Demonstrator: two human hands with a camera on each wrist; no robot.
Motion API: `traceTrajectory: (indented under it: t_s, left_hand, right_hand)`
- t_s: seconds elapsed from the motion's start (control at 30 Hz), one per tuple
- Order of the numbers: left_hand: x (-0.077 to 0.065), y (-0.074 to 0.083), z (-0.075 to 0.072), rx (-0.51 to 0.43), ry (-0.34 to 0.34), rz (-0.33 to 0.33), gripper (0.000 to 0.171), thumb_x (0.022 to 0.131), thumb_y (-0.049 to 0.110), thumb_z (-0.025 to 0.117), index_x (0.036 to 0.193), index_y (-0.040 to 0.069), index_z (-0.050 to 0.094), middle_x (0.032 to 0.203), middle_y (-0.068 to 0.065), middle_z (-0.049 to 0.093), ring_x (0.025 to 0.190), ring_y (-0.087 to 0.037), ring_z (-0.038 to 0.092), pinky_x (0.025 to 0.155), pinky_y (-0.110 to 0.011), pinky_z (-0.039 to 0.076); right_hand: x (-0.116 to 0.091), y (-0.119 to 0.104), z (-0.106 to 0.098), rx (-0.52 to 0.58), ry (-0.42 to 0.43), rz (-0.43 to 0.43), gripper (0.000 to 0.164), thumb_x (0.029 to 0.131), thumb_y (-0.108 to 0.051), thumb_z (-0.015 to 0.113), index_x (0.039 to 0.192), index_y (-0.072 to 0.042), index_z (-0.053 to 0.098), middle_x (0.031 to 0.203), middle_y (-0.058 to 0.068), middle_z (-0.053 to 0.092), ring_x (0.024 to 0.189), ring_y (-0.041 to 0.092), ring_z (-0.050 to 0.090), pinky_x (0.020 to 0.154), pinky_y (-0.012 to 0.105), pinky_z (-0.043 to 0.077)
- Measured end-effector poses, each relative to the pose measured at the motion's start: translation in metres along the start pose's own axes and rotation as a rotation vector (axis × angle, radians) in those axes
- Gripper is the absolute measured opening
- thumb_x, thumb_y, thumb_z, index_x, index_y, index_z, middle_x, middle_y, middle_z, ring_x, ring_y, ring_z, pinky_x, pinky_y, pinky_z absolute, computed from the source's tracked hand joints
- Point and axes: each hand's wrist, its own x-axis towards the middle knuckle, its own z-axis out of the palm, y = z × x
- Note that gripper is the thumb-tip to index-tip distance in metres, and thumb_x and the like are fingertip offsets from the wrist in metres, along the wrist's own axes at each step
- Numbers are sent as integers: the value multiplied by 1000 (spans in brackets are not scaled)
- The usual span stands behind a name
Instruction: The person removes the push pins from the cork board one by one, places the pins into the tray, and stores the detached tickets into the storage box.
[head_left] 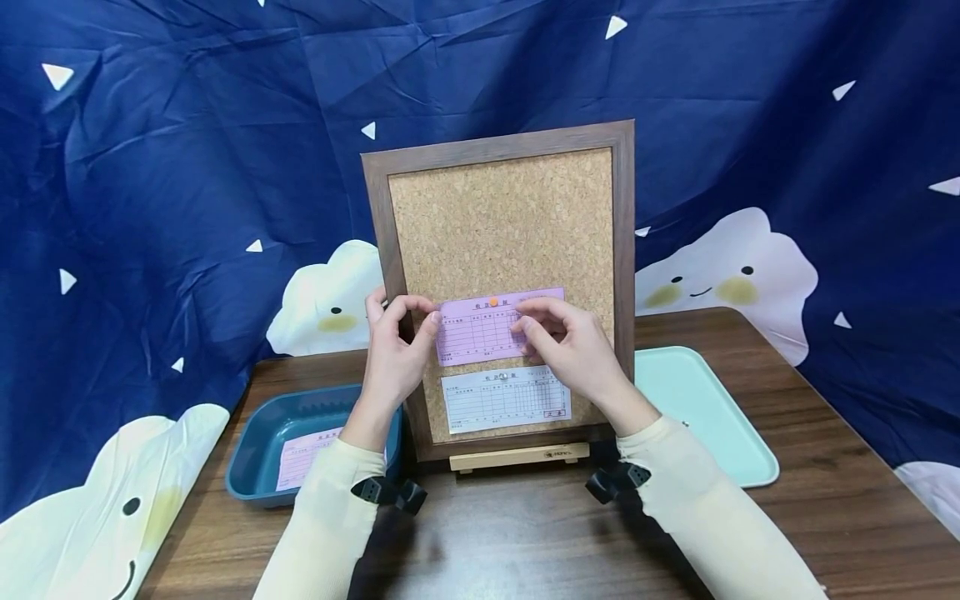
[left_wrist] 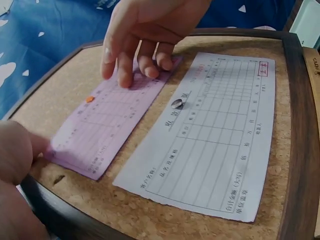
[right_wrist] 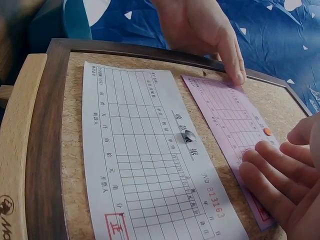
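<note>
A framed corkboard (head_left: 502, 225) stands upright in the head view. On its lower half a pink receipt slip (head_left: 472, 337) hangs from an orange pushpin (head_left: 493, 302) at its top middle. Just below, a white receipt slip (head_left: 480, 404) is fixed by a silver thumbtack (left_wrist: 177, 104). My left hand (head_left: 396, 354) is at the frame's left side, its index finger and thumb at the pink slip's left edge. Over that slip's right part lies my right hand (head_left: 577, 346), its fingers loosely bent and holding nothing; in the right wrist view the fingertips (right_wrist: 250, 172) overlap the paper.
A wooden easel ledge (head_left: 517, 457) supports the board on the brown table (head_left: 510, 533). To the left sits a dark teal basin (head_left: 258, 417) with another pink slip (head_left: 300, 457) inside. A mint tray (head_left: 705, 417) lies at right. Behind hangs a blue curtain (head_left: 187, 167).
</note>
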Motion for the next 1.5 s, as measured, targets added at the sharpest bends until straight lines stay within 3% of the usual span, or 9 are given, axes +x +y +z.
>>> traceTrajectory:
  t_s: [0.17, 0.37, 0.57, 0.93, 1.0, 1.07, 1.17, 1.27, 1.5]
  left_hand:
    - [-1, -4, -1, 12, -6, -8, 17, 100, 13, 76, 114, 4, 71, 157, -18, 30, 153, -30, 21, 126, -57, 22]
    - [-2, -5, -1, 23, -7, -4, 17, 99, 15, 77, 112, 5, 74, 157, -18, 30, 147, -34, 30, 122, -58, 27]
    - [-4, -9, -2, -2, -42, -62, 21, 97, 17, 79, 112, 2, 76, 161, -18, 28, 148, -38, 31, 122, -62, 28]
    - [-12, -15, -9, -30, -135, -146, 26, 96, 23, 82, 112, 3, 78, 179, -19, 9, 166, -41, 6, 129, -72, 14]
    - [-13, -17, -9, -23, -146, -143, 24, 96, 23, 82, 110, 3, 79, 179, -20, 11, 166, -40, 7, 129, -73, 14]
    - [-13, -19, -9, -14, -152, -134, 23, 96, 23, 82, 110, 4, 79, 174, -22, 23, 163, -40, 16, 127, -71, 20]
    - [-12, -21, -9, 3, -159, -122, 22, 97, 23, 82, 109, 5, 80, 157, -20, 42, 149, -36, 33, 121, -62, 31]
    - [-10, -22, -9, 5, -164, -114, 22, 96, 24, 82, 109, 6, 80, 139, -16, 49, 131, -32, 41, 108, -53, 38]
    - [-10, -22, -7, -24, -156, -114, 22, 96, 22, 83, 109, 5, 81, 146, -14, 51, 139, -30, 40, 118, -56, 32]
  right_hand:
    - [0, 0, 1, -5, 3, -2, 26, 105, -3, 62, 128, 5, 71, 107, 23, 80, 78, 17, 76, 70, 29, 65]
    - [1, -1, 2, -18, 0, 3, 26, 105, -3, 62, 128, 2, 72, 105, 19, 80, 78, 23, 77, 70, 31, 65]
    - [3, -2, 4, -36, 14, 0, 25, 104, -3, 65, 128, 2, 72, 103, 19, 80, 75, 20, 75, 69, 28, 64]
    - [7, -5, 9, -17, 35, 11, 24, 103, -4, 67, 126, -1, 74, 99, 17, 81, 69, 13, 71, 61, 31, 64]
    - [8, -5, 11, -22, 41, 10, 24, 103, -3, 67, 126, 0, 74, 97, 18, 80, 69, 13, 71, 61, 31, 64]
    - [9, -5, 12, -31, 48, 7, 24, 103, -4, 68, 125, 0, 74, 96, 17, 80, 68, 13, 71, 60, 30, 63]
    - [11, -5, 14, -38, 58, 10, 23, 102, -4, 69, 124, 1, 74, 93, 18, 79, 67, 13, 70, 59, 29, 63]
    - [13, -6, 17, -47, 75, 3, 22, 102, -5, 70, 122, 0, 74, 89, 16, 78, 64, 14, 69, 56, 30, 62]
    - [16, -8, 25, -66, 99, -26, 19, 100, -6, 73, 118, 0, 75, 84, 13, 77, 60, 15, 69, 52, 31, 60]
